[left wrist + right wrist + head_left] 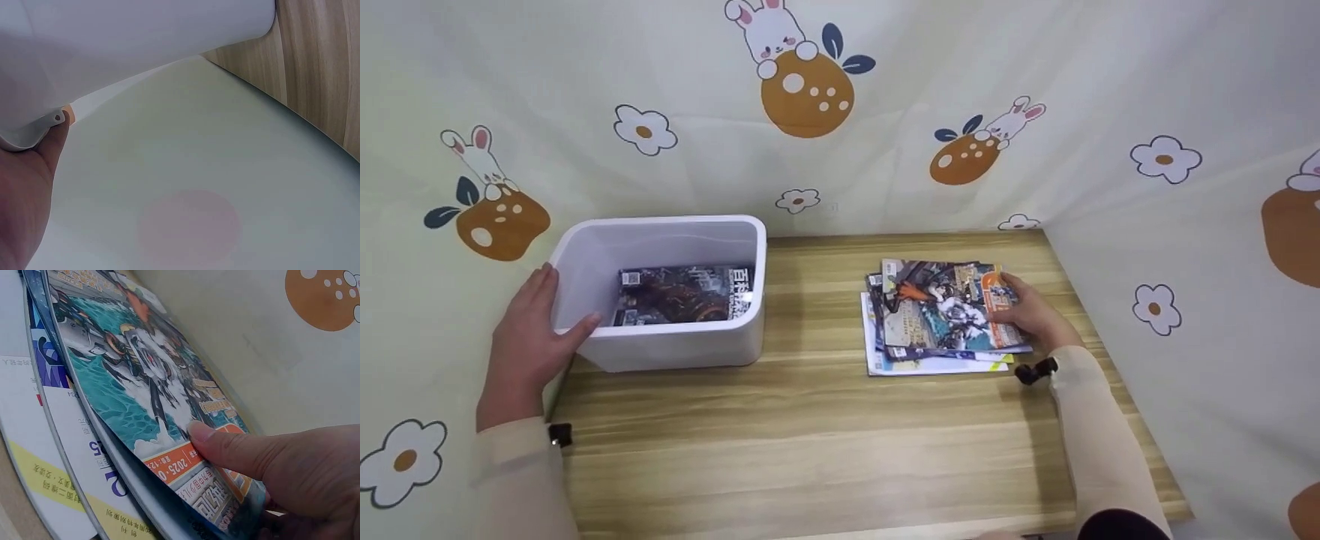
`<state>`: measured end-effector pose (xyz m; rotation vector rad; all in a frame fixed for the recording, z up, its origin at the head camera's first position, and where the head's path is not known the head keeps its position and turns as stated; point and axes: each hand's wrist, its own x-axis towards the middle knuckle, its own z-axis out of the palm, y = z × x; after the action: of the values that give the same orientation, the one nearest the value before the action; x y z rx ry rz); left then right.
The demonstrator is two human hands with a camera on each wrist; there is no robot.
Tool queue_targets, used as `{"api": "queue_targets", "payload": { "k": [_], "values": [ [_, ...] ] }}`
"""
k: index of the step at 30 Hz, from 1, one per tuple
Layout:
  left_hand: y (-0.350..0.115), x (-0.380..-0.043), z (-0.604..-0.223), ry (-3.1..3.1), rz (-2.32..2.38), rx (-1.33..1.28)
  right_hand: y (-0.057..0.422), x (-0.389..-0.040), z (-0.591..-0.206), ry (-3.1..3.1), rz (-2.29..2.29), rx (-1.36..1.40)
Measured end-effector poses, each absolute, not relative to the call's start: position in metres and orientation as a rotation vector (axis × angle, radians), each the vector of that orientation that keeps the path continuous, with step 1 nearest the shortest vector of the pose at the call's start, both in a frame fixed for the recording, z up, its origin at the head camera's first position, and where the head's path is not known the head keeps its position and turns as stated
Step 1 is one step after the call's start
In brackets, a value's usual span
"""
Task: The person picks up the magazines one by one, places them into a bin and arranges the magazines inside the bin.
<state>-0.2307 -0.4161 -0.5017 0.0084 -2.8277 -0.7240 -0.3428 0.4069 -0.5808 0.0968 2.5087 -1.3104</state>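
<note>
A white plastic bin (675, 349) stands at the left of the table, with dark-covered magazines (682, 294) lying inside. My left hand (529, 337) grips the bin's near left corner, thumb over the rim and fingers along the outer side. In the left wrist view, part of that hand (25, 197) shows under the bin's lip. At the right lies a loose stack of several magazines. My right hand (1039, 315) pinches the right edge of the top magazine (945, 307), thumb (225, 444) on the cover and fingers beneath. White-edged magazines (39, 439) lie underneath it.
The wood-grain table (825, 442) spreads between and in front of the bin and the stack. A pale curtain (900, 172) printed with rabbits and flowers hangs round the back and sides, close to the bin and the table edges.
</note>
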Motion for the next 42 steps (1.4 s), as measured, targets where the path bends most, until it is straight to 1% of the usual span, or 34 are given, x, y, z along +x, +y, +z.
{"api": "queue_targets", "payload": {
  "k": [6, 8, 16, 19, 33, 36, 42],
  "values": [
    [-0.415, -0.233, -0.499, -2.813, -0.727, -0.015, 0.411, -0.343, -0.583, 2.435, -1.404, 0.036],
    [-0.416, -0.233, -0.499, -2.817, -0.727, -0.014, 0.41, -0.342, -0.582, 2.406, -1.408, 0.056],
    [-0.418, -0.231, -0.501, -2.831, -0.728, -0.009, 0.401, -0.335, -0.564, 2.375, -1.373, 0.04],
    [-0.418, -0.232, -0.501, -2.836, -0.724, -0.004, 0.401, -0.333, -0.562, 2.416, -1.352, 0.012],
    [-0.418, -0.232, -0.502, -2.823, -0.736, 0.004, 0.422, -0.346, -0.593, 2.423, -1.502, -0.018],
    [-0.419, -0.233, -0.503, -2.811, -0.738, -0.009, 0.421, -0.343, -0.59, 2.399, -1.533, -0.042],
    [-0.42, -0.233, -0.504, -2.818, -0.736, -0.007, 0.414, -0.33, -0.569, 2.398, -1.476, -0.021]
  ]
}}
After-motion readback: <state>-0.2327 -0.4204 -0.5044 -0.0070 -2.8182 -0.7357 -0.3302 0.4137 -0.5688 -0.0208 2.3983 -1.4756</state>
